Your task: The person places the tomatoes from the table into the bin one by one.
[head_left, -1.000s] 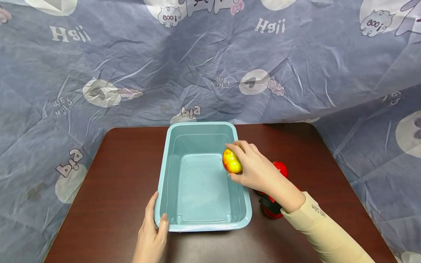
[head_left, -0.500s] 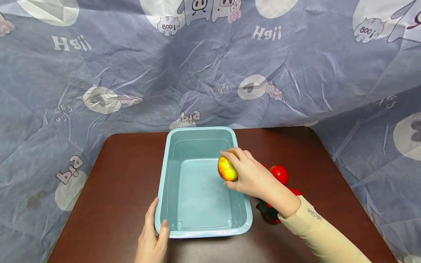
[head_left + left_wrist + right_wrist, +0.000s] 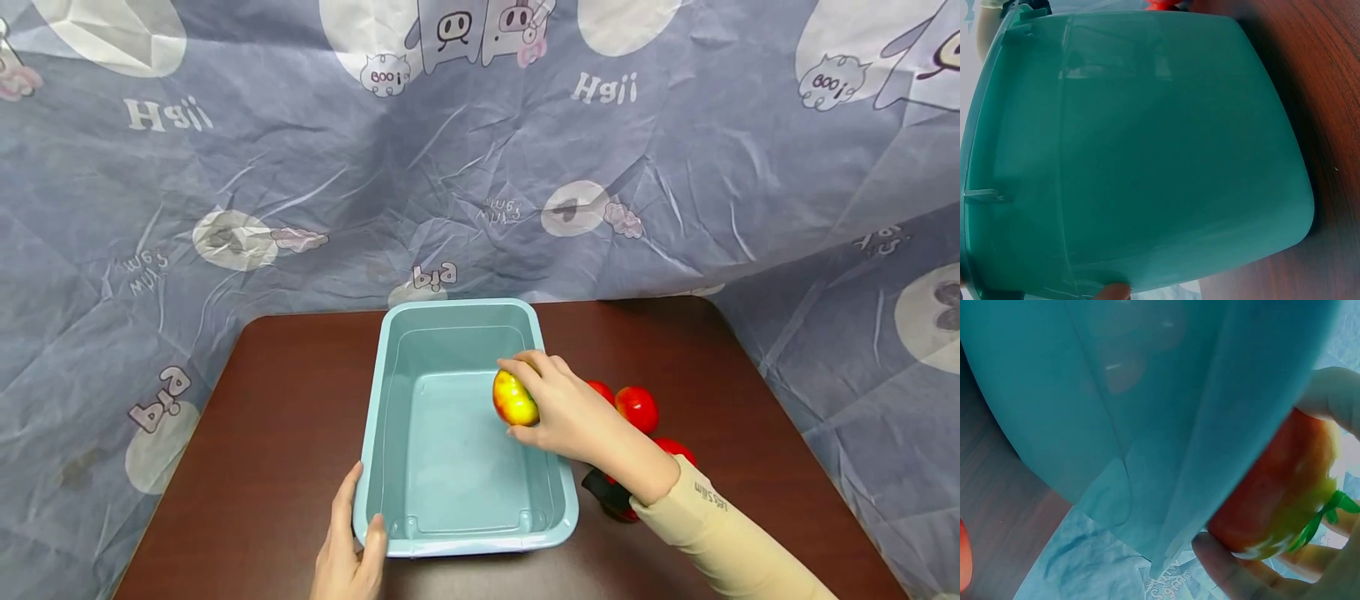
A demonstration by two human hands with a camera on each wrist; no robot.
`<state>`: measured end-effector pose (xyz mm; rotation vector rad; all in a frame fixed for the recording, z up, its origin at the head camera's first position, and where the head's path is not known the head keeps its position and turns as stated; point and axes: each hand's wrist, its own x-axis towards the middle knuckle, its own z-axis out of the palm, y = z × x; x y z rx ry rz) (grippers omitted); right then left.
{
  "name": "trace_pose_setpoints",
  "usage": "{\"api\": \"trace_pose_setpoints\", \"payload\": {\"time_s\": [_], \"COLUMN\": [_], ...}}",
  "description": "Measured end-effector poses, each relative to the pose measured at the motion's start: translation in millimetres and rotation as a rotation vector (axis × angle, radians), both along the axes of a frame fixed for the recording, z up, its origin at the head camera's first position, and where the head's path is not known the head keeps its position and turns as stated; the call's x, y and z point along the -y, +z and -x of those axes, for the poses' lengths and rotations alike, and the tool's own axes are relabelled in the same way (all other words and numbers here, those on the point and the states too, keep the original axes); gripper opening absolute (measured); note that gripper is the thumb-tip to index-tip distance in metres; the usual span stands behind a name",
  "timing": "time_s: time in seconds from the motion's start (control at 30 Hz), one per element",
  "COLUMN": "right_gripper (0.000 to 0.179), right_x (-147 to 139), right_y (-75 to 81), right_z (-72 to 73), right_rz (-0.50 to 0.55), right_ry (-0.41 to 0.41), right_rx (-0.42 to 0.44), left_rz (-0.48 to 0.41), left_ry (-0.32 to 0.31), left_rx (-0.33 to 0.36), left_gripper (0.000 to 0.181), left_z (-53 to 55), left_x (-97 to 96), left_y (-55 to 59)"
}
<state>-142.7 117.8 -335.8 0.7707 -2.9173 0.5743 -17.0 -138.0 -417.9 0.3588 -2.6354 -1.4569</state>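
My right hand [image 3: 566, 408] grips a red-and-yellow fruit [image 3: 515, 398] over the right part of a light blue plastic basin [image 3: 372, 417]. In the right wrist view the fruit [image 3: 1279, 487] shows a green leafy stem, and the basin's outer wall [image 3: 1147, 425] hides part of it. At the near left corner my left hand [image 3: 348, 542] holds the basin, thumb at the rim and fingers along the outer side. One fingertip [image 3: 1115, 291] shows beside the basin's outer wall [image 3: 1166, 156] in the left wrist view.
Right of the basin, several red fruits [image 3: 636, 408] lie on the dark brown table [image 3: 300, 392], partly hidden by the right forearm. A black object [image 3: 606, 490] is among them. Grey-blue printed cloth [image 3: 450, 167] hangs behind the table.
The right hand has carried the fruit a little left, farther over the basin. Everything sits lower in the head view as the camera tilts up. The left hand keeps its hold.
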Motion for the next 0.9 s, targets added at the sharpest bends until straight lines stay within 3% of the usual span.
{"api": "trace_pose_setpoints", "payload": {"time_s": [0.43, 0.73, 0.9], "right_gripper": [0.076, 0.077, 0.078], "right_x": [-0.4, -0.9, -2.5], "right_y": [-0.9, -1.8, -2.2], "right_z": [-0.2, -1.0, 0.2], "right_rz": [-0.01, -0.027, -0.041], "right_ry": [0.006, -0.004, -0.007], "right_rx": [-0.008, -0.011, -0.024], "left_rz": [0.018, 0.062, 0.041], "left_ry": [0.02, 0.036, 0.033], "left_rx": [-0.022, -0.074, -0.066], "left_gripper": [0.063, 0.063, 0.063], "left_z": [-1.6, -3.0, -2.2], "left_x": [-2.5, -2.6, -2.9], "left_y": [-1.0, -4.4, -3.6]}}
